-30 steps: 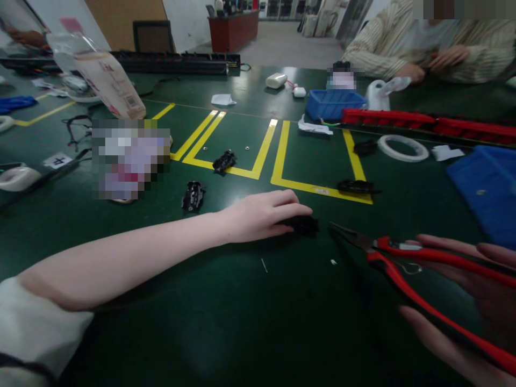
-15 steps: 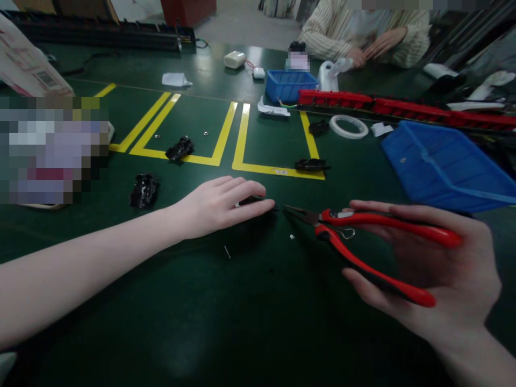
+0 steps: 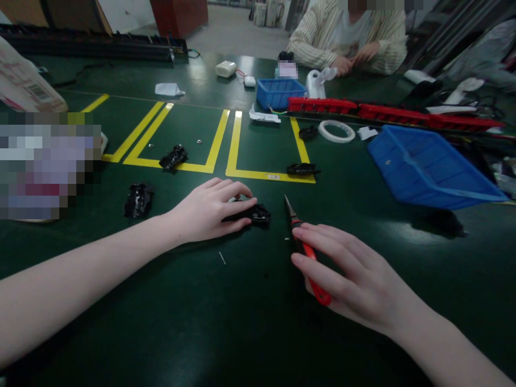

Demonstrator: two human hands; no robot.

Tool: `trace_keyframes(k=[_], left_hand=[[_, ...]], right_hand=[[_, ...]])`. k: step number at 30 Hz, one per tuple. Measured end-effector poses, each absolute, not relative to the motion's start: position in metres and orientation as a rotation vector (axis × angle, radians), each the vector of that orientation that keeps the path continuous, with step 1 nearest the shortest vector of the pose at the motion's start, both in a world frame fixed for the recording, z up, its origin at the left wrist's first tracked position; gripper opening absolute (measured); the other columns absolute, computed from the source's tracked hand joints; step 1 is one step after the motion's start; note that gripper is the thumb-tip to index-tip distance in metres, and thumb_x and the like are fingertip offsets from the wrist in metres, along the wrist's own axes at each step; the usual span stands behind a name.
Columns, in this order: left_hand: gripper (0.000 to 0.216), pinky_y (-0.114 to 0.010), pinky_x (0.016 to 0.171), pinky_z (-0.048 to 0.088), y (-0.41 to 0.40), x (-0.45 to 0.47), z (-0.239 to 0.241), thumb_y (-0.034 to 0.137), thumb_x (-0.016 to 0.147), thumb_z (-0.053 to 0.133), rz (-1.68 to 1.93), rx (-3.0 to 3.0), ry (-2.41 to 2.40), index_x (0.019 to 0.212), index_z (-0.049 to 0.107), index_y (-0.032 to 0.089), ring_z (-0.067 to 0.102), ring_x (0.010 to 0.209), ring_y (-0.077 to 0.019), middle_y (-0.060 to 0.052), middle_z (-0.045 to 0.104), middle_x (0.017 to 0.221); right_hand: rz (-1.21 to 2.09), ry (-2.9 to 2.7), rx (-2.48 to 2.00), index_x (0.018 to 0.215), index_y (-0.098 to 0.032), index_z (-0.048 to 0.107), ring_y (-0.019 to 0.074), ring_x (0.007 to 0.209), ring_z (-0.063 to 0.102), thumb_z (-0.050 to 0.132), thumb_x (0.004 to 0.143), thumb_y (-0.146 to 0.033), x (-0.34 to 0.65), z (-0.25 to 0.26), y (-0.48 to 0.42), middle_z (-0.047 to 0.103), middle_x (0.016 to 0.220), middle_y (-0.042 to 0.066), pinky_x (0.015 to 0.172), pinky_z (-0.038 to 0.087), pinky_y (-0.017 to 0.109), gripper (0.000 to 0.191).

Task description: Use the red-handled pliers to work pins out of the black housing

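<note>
My left hand (image 3: 213,208) rests on the table with its fingers closed around a small black plastic part (image 3: 261,214), which is partly hidden under them. To its right, my right hand (image 3: 355,277) grips red-handled pliers (image 3: 309,251). The jaws point away from me, look shut, and stand apart from the black part. A thin wire-like piece (image 3: 222,258) and a tiny white bit (image 3: 287,239) lie on the table between my hands. Similar black parts lie about: one (image 3: 138,200) left of my left hand, another (image 3: 173,157) on the yellow tape, a third (image 3: 303,169) farther right.
A large blue bin (image 3: 435,174) stands tilted at the right. Behind it are a tape roll (image 3: 337,138), a long red strip (image 3: 387,112) and a small blue bin (image 3: 266,95). Across the table sits a person in a striped shirt (image 3: 310,40).
The pliers have turned from spread handles pointing left to pointing away, with the handles closed in my right hand. My left fingers have shifted, uncovering more of the black part.
</note>
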State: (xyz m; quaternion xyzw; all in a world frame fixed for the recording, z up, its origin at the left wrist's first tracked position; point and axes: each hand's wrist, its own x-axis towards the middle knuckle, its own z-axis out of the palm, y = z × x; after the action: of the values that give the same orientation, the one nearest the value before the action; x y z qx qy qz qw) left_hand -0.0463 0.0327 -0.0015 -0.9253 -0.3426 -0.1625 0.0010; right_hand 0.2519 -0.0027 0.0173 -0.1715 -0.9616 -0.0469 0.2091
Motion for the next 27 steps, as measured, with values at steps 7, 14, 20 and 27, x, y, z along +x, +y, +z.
trace_keyframes(k=[7, 14, 20, 27], left_hand=[[0.024, -0.039, 0.092, 0.047, 0.026, -0.04, 0.0, 0.026, 0.098, 0.049, -0.554, -2.944, -1.069, 0.111, 0.068, 0.019, 0.059, 0.108, -0.0221, -0.01, 0.062, 0.123], [0.025, -0.043, 0.092, 0.046, 0.016, -0.03, 0.006, 0.022, 0.096, 0.044, -0.455, -2.976, -1.145, 0.111, 0.065, 0.022, 0.06, 0.105, -0.023, -0.007, 0.063, 0.119], [0.018, -0.058, 0.102, 0.038, 0.012, -0.023, -0.003, 0.035, 0.094, 0.051, -0.551, -2.901, -1.152, 0.099, 0.065, 0.026, 0.058, 0.108, -0.0302, -0.006, 0.061, 0.118], [0.013, -0.052, 0.091, 0.049, 0.007, -0.02, 0.003, 0.027, 0.092, 0.055, -0.465, -2.993, -1.264, 0.102, 0.063, 0.026, 0.057, 0.106, -0.029, -0.006, 0.058, 0.119]], right_hand=[[-0.054, -2.721, -0.433, 0.111, -0.015, 0.062, 0.0281, 0.121, 0.059, 0.065, 0.083, -0.031, 0.239, 0.011, -0.012, 0.066, 0.124, 0.016, 0.098, 0.054, 0.044, 0.033], [0.231, -2.684, -0.518, 0.109, -0.015, 0.063, 0.0236, 0.116, 0.061, 0.058, 0.088, -0.048, 0.233, 0.01, -0.014, 0.069, 0.116, 0.012, 0.101, 0.049, 0.042, 0.039], [0.178, -2.686, -0.595, 0.102, -0.018, 0.063, 0.0181, 0.11, 0.06, 0.053, 0.093, -0.034, 0.223, 0.005, -0.015, 0.069, 0.108, 0.007, 0.099, 0.047, 0.036, 0.021], [0.098, -2.585, -0.772, 0.108, -0.015, 0.062, 0.019, 0.101, 0.06, 0.049, 0.094, -0.03, 0.208, 0.007, -0.005, 0.067, 0.11, 0.009, 0.089, 0.048, 0.035, 0.023]])
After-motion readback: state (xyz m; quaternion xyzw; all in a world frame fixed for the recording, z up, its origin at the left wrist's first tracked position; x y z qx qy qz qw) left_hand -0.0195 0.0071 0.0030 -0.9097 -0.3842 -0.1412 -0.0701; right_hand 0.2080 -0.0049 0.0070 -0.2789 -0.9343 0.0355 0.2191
